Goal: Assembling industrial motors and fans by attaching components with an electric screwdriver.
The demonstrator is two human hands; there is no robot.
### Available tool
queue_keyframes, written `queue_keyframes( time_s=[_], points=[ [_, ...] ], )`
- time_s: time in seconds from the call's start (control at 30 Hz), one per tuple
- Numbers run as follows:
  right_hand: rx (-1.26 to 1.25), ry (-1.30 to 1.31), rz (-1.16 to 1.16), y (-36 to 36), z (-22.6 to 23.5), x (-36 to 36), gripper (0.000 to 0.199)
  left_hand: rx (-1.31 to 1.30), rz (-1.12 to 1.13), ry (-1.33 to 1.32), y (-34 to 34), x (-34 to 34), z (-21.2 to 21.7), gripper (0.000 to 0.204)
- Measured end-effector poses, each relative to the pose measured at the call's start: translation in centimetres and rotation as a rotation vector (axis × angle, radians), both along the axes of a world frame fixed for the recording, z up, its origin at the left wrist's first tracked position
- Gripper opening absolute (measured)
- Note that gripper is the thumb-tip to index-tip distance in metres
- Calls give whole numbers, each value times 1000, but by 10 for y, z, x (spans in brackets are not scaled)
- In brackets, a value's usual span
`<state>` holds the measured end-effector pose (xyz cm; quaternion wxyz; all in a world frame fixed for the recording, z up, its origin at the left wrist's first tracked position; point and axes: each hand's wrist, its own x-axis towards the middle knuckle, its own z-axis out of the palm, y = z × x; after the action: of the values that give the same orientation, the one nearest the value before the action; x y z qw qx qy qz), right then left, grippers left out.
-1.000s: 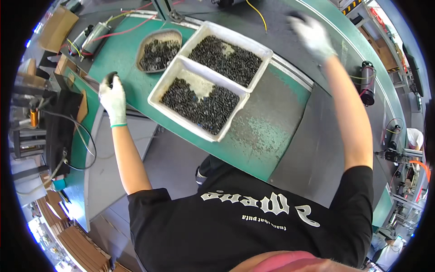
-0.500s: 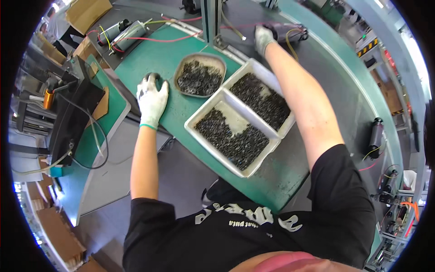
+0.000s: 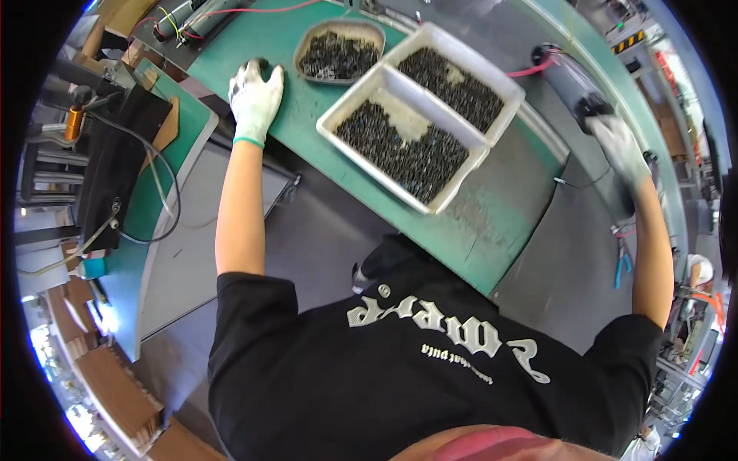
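My left hand (image 3: 256,96), in a white glove, rests on the green table (image 3: 453,230) left of the trays, its fingers curled over a small dark part (image 3: 264,66). Far to the right, my gloved right hand (image 3: 619,150) is blurred and closed on the near end of a dark cylinder (image 3: 567,77) with a red wire. Between my hands stand two white rectangular trays side by side, the near tray (image 3: 375,174) and the far tray (image 3: 507,119), both holding several small dark parts. A grey oval bowl (image 3: 304,46) with similar parts sits just behind them.
A black box (image 3: 115,154) with cables and an orange-handled tool (image 3: 73,123) stand at the left. Blue-handled pliers (image 3: 621,265) lie at the right. Another cylinder with coloured wires (image 3: 181,11) lies at the table's far end. Cardboard boxes (image 3: 115,384) sit lower left.
My right hand swung from the far end of the table to the right side, onto the dark cylinder. My left hand stayed on the table with the small dark part.
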<state>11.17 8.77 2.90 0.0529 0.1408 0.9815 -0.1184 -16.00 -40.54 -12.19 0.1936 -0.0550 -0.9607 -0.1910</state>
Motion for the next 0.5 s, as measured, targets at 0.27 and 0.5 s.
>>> queue_keyframes(
  time_s=[0.27,0.5],
  points=[
    [6,118,-285,-106,-70,151,27,149,-749,23,103,91,106,35],
    [-527,281,-425,-122,-96,183,26,-357,-780,-148,208,58,72,35]
  ],
)
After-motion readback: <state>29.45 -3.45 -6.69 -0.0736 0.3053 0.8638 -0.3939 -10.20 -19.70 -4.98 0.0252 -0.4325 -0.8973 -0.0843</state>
